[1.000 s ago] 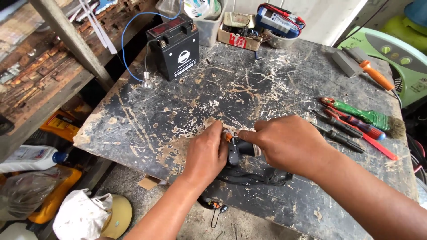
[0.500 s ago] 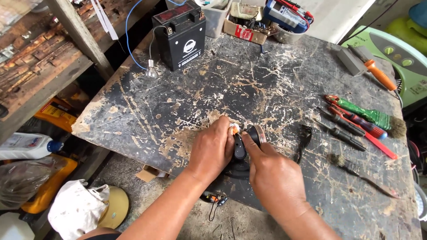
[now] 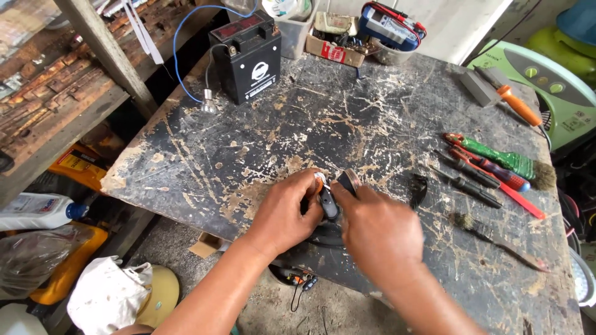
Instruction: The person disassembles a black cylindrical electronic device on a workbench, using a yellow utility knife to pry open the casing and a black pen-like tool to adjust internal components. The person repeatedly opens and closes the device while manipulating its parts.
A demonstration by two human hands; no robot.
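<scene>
Head view. Left hand [image 3: 282, 214] and right hand [image 3: 379, 229] meet at the near edge of the scratched black worktop [image 3: 248, 142], both pinching a small black part with an orange tip and metal cap [image 3: 329, 192] between their fingertips. Right of the right hand lie a green-handled brush [image 3: 500, 158] and dark screwdrivers [image 3: 465, 183]; beyond the left hand stands a black box-shaped battery [image 3: 248, 59].

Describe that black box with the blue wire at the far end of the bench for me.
The black battery is a small, boxy block, seemingly of plastic, standing upright near the far left edge of the worn workbench. Its top is dark red, and a pale round label marks the front. A blue wire loops from its top down to a small metal-based bulb lying on the bench beside it. A plastic tub stands close behind. Neither hand touches it.
</scene>
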